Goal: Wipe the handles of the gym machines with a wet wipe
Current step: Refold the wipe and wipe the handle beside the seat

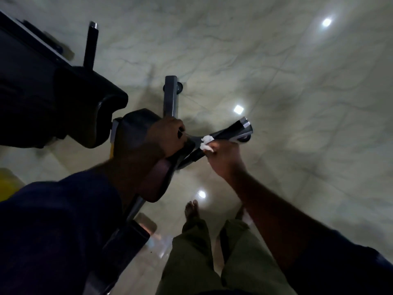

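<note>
The black gym-machine handle with a chrome end cap (230,131) runs on a slant, its long axis rising from lower left to upper right in the head view, with the capped end pointing up and right over the pale marbled floor tiles (297,92). The crumpled white wet wipe (206,143) lies against the handle's middle, at the fingertips of the right hand (223,158), which pinches it onto the bar from below. The left hand (167,138) is curled round the handle's inner end, beside the machine's black padded seat (131,128).
</note>
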`<action>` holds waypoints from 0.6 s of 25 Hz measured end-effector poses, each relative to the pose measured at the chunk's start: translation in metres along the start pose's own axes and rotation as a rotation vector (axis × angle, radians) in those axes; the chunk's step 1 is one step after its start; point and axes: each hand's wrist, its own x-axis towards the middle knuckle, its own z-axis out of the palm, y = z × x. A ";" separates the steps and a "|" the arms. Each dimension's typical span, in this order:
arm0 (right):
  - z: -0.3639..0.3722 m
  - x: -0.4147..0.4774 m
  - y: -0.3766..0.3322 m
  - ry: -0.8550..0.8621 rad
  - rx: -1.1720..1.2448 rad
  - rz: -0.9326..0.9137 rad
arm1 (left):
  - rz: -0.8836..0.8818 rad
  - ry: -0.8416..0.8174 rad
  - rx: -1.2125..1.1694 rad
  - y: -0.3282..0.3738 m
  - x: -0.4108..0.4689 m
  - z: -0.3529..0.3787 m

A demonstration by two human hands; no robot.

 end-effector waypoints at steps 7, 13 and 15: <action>-0.221 0.002 -0.020 -0.294 0.893 0.296 | -0.010 -0.223 -0.965 0.155 -0.021 -0.060; -0.323 0.034 -0.013 -0.062 0.537 0.096 | 0.019 -0.128 -1.233 0.263 0.011 -0.114; -0.352 0.055 -0.008 -0.039 0.714 0.143 | -0.056 -0.110 -1.447 0.279 0.035 -0.126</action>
